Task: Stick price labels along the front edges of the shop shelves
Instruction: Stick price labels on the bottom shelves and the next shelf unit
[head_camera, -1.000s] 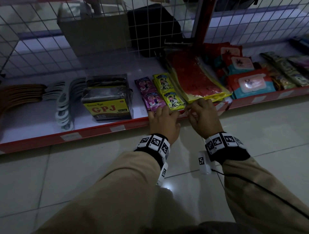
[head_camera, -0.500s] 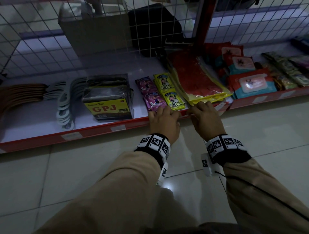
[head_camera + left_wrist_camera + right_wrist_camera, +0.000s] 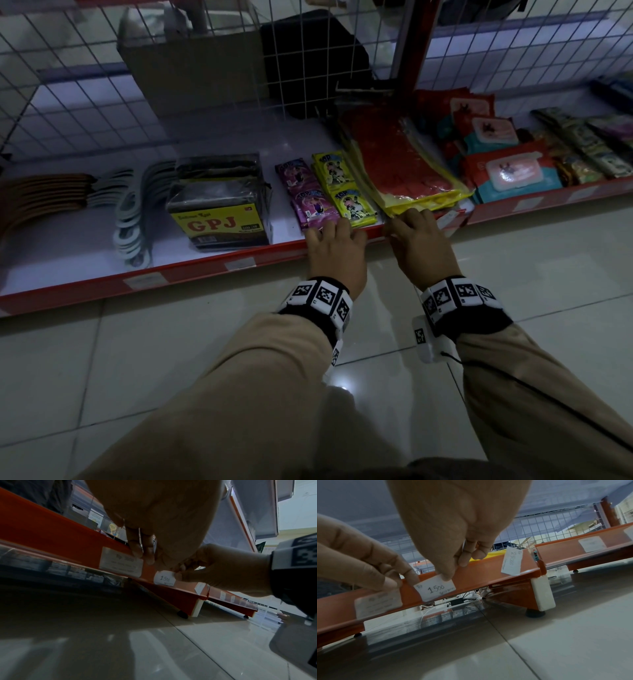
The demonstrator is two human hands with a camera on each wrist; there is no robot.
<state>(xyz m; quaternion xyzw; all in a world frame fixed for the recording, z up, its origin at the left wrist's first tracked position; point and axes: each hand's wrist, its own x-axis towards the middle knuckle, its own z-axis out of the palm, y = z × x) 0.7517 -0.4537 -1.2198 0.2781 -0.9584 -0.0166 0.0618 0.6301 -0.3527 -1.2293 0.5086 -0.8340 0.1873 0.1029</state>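
Observation:
A small white price label marked 1.500 lies against the red front edge of the bottom shelf. My right hand pinches its upper right corner, thumb on the face and fingers curled over the edge. My left hand touches the label's left corner with a fingertip. In the left wrist view the same label sits at my right hand, with my left hand just above. The head view shows my left hand and right hand side by side on the shelf edge; the label is hidden there.
An older label sits just left on the edge and a 25.000 label to the right. Sachets, a red and yellow pack, a GPJ box and hangers lie on the shelf. Tiled floor spreads below.
Both hands stay at the same spot on the shelf edge; hardly any movement shows.

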